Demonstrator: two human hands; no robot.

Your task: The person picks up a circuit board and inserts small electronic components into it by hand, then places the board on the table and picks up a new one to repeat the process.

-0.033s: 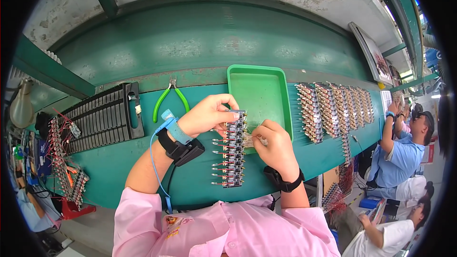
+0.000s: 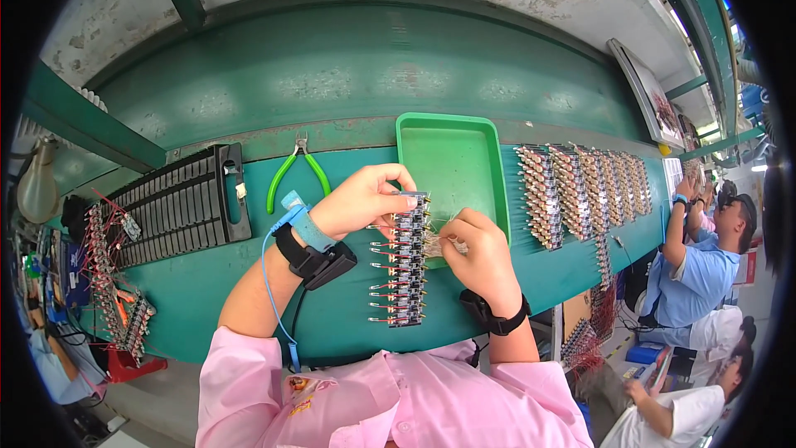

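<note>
My left hand [image 2: 373,197] is closed on the far end of a strip of small circuit boards [image 2: 406,270], thumb on top. The strip lies lengthwise toward me, short red wires sticking out on its left and small metal pins on its right. My right hand [image 2: 478,249] is closed in a pinch over the near right corner of a green tray [image 2: 452,124], close to the strip's right edge. Thin pale leads [image 2: 433,242] lie in the tray beside those fingertips; what the pinch holds is too small to make out.
Green-handled cutters [image 2: 300,168] and a black slotted rack [image 2: 178,206] are on the left. Wired board strips [image 2: 104,261] lie beyond the rack. Several board strips [image 2: 572,191] stand in rows on the right. A blue cord [image 2: 278,303] runs from my left wristband. Co-workers [image 2: 705,241] sit at right.
My hands and the strip look the same in both frames. Only the co-worker at the lower right has shifted an arm and the thing held in that hand slightly.
</note>
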